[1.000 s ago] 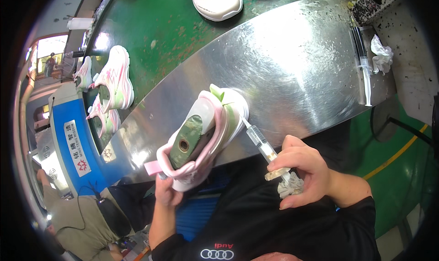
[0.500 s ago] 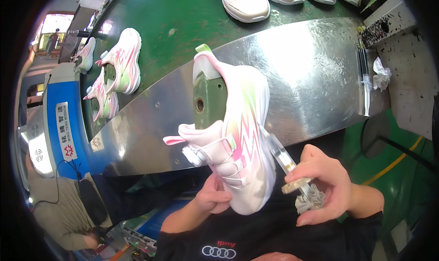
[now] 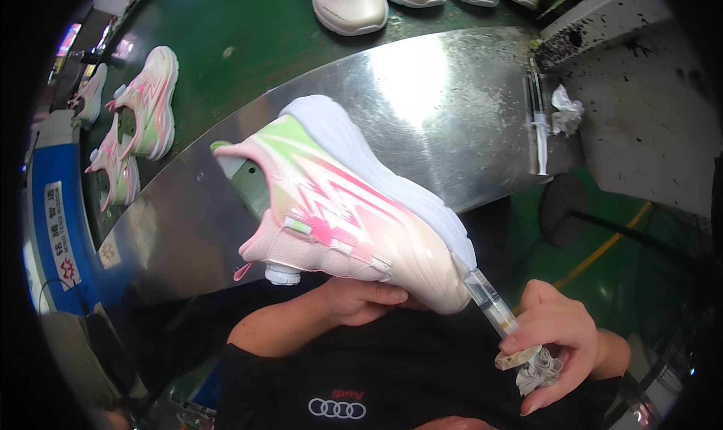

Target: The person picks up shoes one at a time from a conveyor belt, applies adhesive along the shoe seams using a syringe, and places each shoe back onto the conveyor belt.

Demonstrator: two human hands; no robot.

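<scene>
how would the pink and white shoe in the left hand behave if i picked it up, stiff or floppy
Probably stiff: the shoe has a green insert in its opening, which should help it hold its shape. It may feel heavier than an empty shoe because of that insert. Set down, it would likely stand steadily on its thick white sole.

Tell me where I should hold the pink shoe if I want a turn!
Probably just behind the toe, coming from the near side: the shoe is tipped sideways, its upper nearer and its white sole farther away. Avoid the toe's tip, where the syringe is, and the white dial, which sticks out.
</scene>
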